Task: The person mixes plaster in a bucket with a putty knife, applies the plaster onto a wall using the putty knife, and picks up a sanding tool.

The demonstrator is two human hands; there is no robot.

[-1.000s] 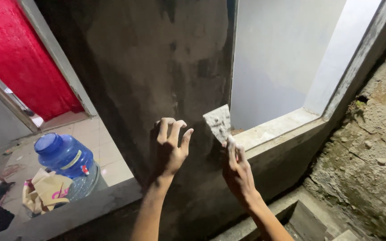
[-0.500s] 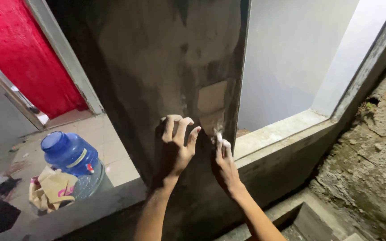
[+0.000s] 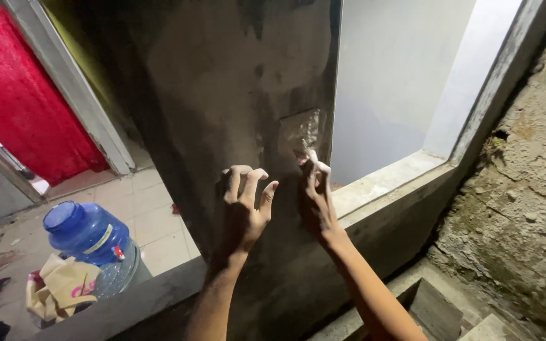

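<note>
Both hands are up on the dark grey plastered column [image 3: 222, 95], and they work apart from each other, a narrow strip of wet-looking plaster showing between them. The left hand [image 3: 242, 211] lies against the column face with its fingers [image 3: 248, 183] bent and spread, the tips pressing the surface, nothing visible in its grasp. The right hand [image 3: 316, 202] is closed round the handle of a small plastering trowel [image 3: 298, 132], its flat squarish blade pointing upward and laid flat on the column, just beside the column's right edge. The blade is smeared grey, close in tone to the wall, so its outline is faint along the left side. The right forearm rises from the bottom of the view, crossing in front of the concrete sill [image 3: 387, 183] of the window opening [image 3: 406, 82], which sits immediately right of the column and shows a pale inner wall. Further right stands a rough, unplastered wall [image 3: 526, 208] with cracks and pits. Down at lower left, well apart from the hands, a blue water jug [image 3: 86, 233] stands on a tiled floor [image 3: 140, 208], with crumpled brown paper [image 3: 58, 290] leaning against it. Behind that, a red curtain [image 3: 14, 101] hangs in a grey-framed doorway
</note>
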